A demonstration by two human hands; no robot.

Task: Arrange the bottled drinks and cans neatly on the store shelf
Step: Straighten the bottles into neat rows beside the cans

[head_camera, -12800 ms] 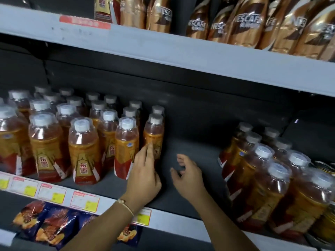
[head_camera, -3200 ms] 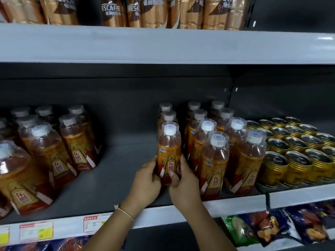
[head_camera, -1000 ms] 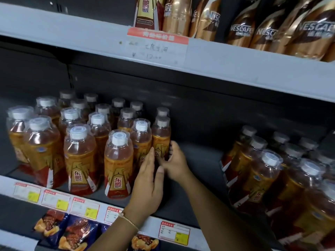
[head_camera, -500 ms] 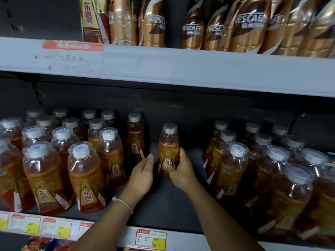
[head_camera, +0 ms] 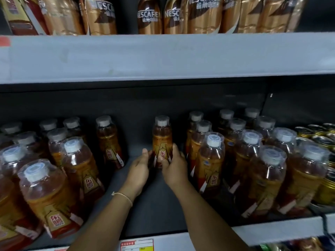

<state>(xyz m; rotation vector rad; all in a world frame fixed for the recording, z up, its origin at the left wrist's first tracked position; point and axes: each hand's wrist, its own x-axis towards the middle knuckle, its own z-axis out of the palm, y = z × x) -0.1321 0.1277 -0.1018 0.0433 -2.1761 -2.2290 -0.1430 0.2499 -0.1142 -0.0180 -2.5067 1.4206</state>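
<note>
You have one orange drink bottle (head_camera: 161, 142) between your two hands. It stands up straight on the dark shelf floor (head_camera: 154, 201), all by itself in the gap in the middle, far back near the dark wall.

Your right hand (head_camera: 174, 165) is curled round the right side of the bottle. Its thumb lies across the front, on the label. Your left hand (head_camera: 139, 169) is on the other side. Its fingers are mostly straight and its fingertips touch the lower left side of the bottle. It is not wrapped round it. There is a thin band (head_camera: 123, 196) on your left wrist.

To the left of the gap stands a group of the same bottles (head_camera: 76, 160). The one closest to your bottle (head_camera: 108, 142) stands near it but does not touch it. The bottles at the front left look tipped, but the wide camera bends things there.

To the right of the gap stands another group of the same bottles (head_camera: 253, 160), in rows going back. Your right hand is just beside the nearest ones. Past them, at the far right, are gold cans (head_camera: 322, 140) packed close together.

Above is a grey shelf (head_camera: 163, 57) with brown and gold coffee bottles (head_camera: 199, 15) on it. At the bottom edge there is a price tag (head_camera: 136, 244) on the front strip of your shelf.
</note>
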